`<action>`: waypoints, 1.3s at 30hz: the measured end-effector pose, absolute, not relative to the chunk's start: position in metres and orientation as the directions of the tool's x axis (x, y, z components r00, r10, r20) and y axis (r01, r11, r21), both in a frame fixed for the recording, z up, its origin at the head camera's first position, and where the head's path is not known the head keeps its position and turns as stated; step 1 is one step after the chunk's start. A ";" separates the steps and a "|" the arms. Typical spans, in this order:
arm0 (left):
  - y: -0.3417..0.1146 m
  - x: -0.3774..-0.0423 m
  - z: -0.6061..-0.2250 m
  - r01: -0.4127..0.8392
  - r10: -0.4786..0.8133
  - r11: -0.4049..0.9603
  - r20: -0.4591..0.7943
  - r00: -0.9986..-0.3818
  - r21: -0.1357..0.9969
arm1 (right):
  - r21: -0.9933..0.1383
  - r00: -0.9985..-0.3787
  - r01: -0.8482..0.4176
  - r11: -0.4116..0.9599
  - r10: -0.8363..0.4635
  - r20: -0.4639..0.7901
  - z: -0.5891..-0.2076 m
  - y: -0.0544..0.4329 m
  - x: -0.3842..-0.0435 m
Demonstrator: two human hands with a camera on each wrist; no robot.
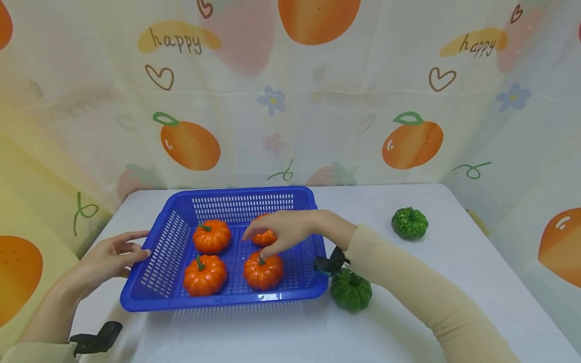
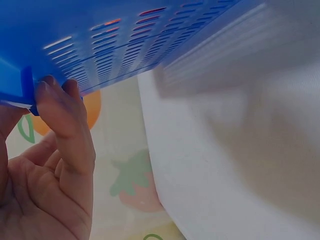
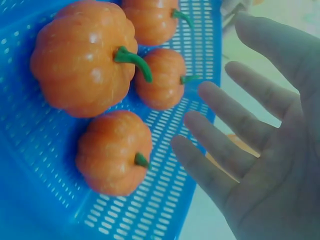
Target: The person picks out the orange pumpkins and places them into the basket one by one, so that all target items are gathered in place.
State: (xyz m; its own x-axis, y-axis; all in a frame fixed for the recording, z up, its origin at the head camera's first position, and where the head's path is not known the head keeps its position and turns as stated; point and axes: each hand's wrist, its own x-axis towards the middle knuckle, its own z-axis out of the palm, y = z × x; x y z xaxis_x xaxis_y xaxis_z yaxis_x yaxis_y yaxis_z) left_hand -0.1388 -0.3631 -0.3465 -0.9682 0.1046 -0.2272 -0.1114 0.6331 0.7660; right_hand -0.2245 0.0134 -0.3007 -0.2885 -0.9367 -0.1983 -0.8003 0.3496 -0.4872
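Observation:
A blue plastic basket (image 1: 222, 301) with slotted walls holds several orange toy pumpkins, each with a green stem. At its left end, my left hand (image 1: 113, 257) pinches the rim between thumb and fingers; the left wrist view shows this hand (image 2: 60, 160) under the basket wall (image 2: 115, 55). My right hand (image 1: 288, 232) hovers over the basket's right half, fingers spread and holding nothing. Below it sits the front right pumpkin (image 1: 263, 272), while it partly covers the back right pumpkin (image 1: 264, 238). To the left are two more, a back pumpkin (image 1: 212, 237) and a front pumpkin (image 1: 205, 276).
A green pumpkin (image 1: 351, 291) rests on the white table (image 1: 408, 312) just right of the basket, beneath the right forearm. Farther back right lies a glittery green pumpkin (image 1: 410, 223). Behind the table hangs a fruit-printed curtain (image 1: 317, 126).

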 end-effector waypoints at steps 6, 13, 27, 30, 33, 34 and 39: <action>-0.362 -0.138 -0.346 -0.088 0.109 0.660 -0.210 -0.972 0.746 | -0.530 -0.338 -0.768 0.359 -0.931 -0.141 -0.294 0.034 -0.223; -0.360 -0.138 -0.346 -0.060 0.110 0.678 -0.181 -0.977 0.733 | -0.559 -0.436 -0.726 0.400 -0.897 -0.076 -0.292 0.063 -0.225; -0.357 -0.134 -0.349 0.087 0.095 0.826 0.015 -0.995 0.557 | -0.572 -0.546 -0.710 0.410 -0.834 0.079 -0.296 0.114 -0.227; -0.355 -0.134 -0.347 0.122 0.102 0.848 0.068 -0.993 0.515 | -0.585 -0.565 -0.698 0.414 -0.819 0.094 -0.298 0.127 -0.226; -0.353 -0.133 -0.345 0.154 0.108 0.859 0.123 -0.987 0.488 | -0.593 -0.595 -0.680 0.431 -0.797 0.104 -0.302 0.139 -0.224; -0.353 -0.133 -0.344 0.166 0.112 0.861 0.138 -0.984 0.481 | -0.589 -0.606 -0.678 0.440 -0.788 0.108 -0.303 0.143 -0.223; -0.349 -0.133 -0.339 0.232 0.149 0.873 0.217 -0.965 0.428 | -0.537 -0.655 -0.683 0.495 -0.741 0.149 -0.305 0.165 -0.221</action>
